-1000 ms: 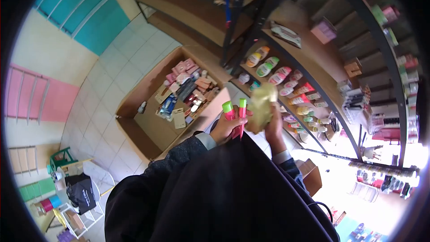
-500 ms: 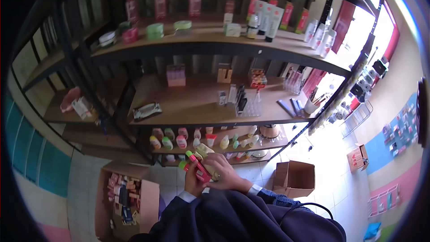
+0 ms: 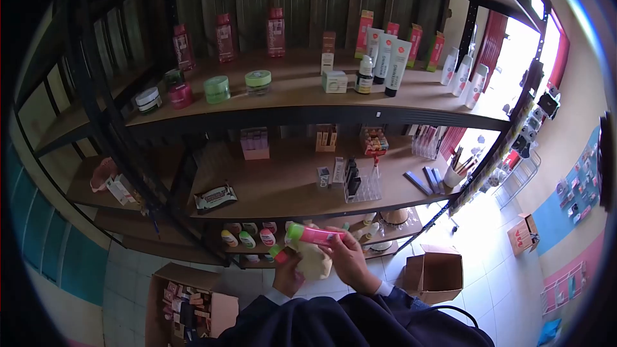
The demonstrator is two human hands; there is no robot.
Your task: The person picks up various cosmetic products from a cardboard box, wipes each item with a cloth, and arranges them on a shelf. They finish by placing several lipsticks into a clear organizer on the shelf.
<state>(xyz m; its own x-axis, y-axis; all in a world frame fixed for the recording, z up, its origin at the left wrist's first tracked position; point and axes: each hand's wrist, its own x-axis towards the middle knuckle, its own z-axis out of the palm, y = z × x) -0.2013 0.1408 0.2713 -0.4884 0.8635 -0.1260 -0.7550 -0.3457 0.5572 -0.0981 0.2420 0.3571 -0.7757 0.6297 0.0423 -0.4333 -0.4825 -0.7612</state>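
My right hand (image 3: 352,262) grips a pink tube with a green cap (image 3: 315,234), held level just below the middle shelf. My left hand (image 3: 286,276) is closed around a second pink tube with a green cap (image 3: 277,254). A pale yellow cloth (image 3: 313,262) is bunched between the two hands, under the level tube; which hand grips it is unclear. Both hands are close to my chest, in dark sleeves with light cuffs, in front of the lowest shelf of small bottles (image 3: 247,238).
Dark metal shelving with wooden boards (image 3: 289,196) fills the view, carrying jars (image 3: 217,88), tall tubes (image 3: 385,51), red bottles (image 3: 223,29) and a clear organiser (image 3: 360,183). On the tiled floor are an open carton of products (image 3: 183,302) on the left and an open cardboard box (image 3: 440,273) on the right.
My view swung up from the floor carton to the shelves. One of the two tubes went from my left hand to my right, and the cloth now sits between the hands.
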